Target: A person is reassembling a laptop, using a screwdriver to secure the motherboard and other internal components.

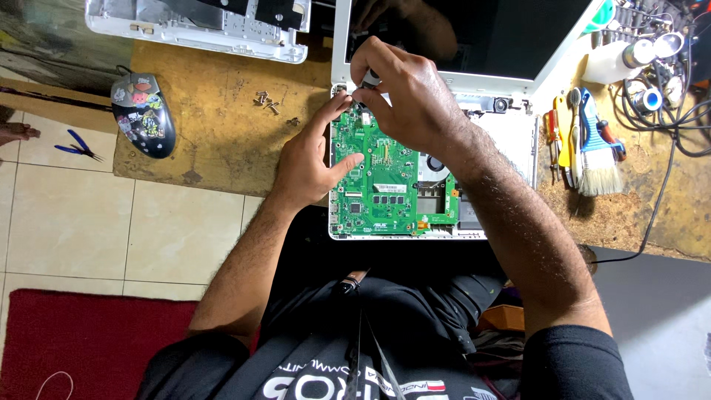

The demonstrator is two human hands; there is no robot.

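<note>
Pinching a small dark part (368, 80) with right hand (404, 96), left hand (315, 159) spread, fingertips on green motherboard (378, 185)

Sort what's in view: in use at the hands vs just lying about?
In use:
- green circuit board in the opened white laptop
- left hand, resting on the board
- right hand, pinching a small dark part at the board's top edge

Lying about:
- loose screws
- stickered mouse
- blue pliers
- brush
- white cover panel
</note>
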